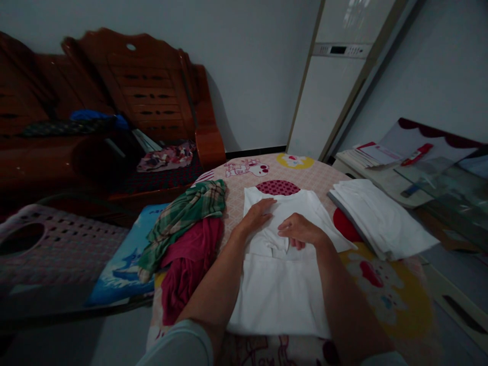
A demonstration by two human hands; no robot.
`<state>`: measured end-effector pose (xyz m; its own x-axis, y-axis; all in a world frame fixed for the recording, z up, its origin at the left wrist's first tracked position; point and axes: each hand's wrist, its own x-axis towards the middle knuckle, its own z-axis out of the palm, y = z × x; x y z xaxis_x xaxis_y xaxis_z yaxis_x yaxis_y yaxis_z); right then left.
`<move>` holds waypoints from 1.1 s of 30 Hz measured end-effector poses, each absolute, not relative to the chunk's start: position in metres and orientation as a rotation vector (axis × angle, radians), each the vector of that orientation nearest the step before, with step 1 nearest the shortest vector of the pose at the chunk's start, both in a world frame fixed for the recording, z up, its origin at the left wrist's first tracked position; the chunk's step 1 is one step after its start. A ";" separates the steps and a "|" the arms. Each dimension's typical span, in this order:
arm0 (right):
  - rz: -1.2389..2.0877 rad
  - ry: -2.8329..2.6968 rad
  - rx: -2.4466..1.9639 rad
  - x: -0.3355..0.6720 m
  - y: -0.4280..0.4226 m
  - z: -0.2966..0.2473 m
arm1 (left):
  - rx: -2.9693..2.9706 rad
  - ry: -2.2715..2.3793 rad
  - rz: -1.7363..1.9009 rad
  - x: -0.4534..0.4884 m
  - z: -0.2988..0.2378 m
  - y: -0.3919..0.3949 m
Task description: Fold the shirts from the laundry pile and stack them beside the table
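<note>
A white T-shirt (284, 295) lies spread on the patterned tablecloth, its neckline at the far side and its cloth creased in the middle. On the upper left of the shirt rests my left hand (259, 214), fingers stretched out and holding nothing. My right hand (299, 229) is over the shirt's middle, beside a rumpled fold. Its fingers are bent but apart, with no cloth visibly gripped; the palm side is hidden.
Left on the tablecloth (244, 183) are a green plaid garment (190, 208) and a dark pink garment (194, 249). Folded white clothes (381, 218) lie to the right. A woven chair (57, 244) with a blue cushion (129, 264) stands left, a wooden bench (145, 96) behind.
</note>
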<state>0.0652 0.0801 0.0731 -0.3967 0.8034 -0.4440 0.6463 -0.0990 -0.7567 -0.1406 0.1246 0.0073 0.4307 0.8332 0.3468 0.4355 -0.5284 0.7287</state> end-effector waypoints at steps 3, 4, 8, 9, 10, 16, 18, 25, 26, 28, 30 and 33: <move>1.188 -1.965 -1.714 0.073 0.086 0.067 | 2.165 1.079 0.872 -0.140 0.004 0.125; 1.053 -1.982 -1.752 0.075 0.087 0.065 | 2.185 1.081 0.823 -0.139 0.003 0.125; 0.610 -2.188 -1.824 0.080 0.091 0.057 | 2.290 1.105 0.612 -0.133 0.003 0.121; 0.544 -2.229 -1.827 0.081 0.091 0.057 | 2.307 1.115 0.584 -0.131 0.004 0.120; 0.487 -2.258 -1.828 0.081 0.091 0.059 | 2.317 1.121 0.563 -0.131 0.006 0.119; 0.095 -2.136 -1.986 0.113 0.090 0.096 | 2.202 1.025 0.572 -0.137 0.017 0.119; 0.009 -2.086 -2.101 0.133 0.089 0.106 | 2.193 0.982 0.553 -0.138 0.019 0.119; 0.274 -2.205 -2.416 0.178 0.092 0.092 | 2.332 1.083 0.358 -0.125 0.015 0.113; 0.288 -2.190 -2.410 0.180 0.093 0.090 | 2.325 1.076 0.369 -0.125 0.016 0.113; 0.346 -2.121 -2.283 0.182 0.095 0.091 | 2.271 1.051 0.427 -0.125 0.019 0.113; 0.503 -1.939 -2.059 0.179 0.096 0.093 | 2.159 1.003 0.543 -0.125 0.024 0.112; 0.786 -1.545 -1.697 0.161 0.099 0.092 | 1.898 0.863 0.711 -0.123 0.032 0.111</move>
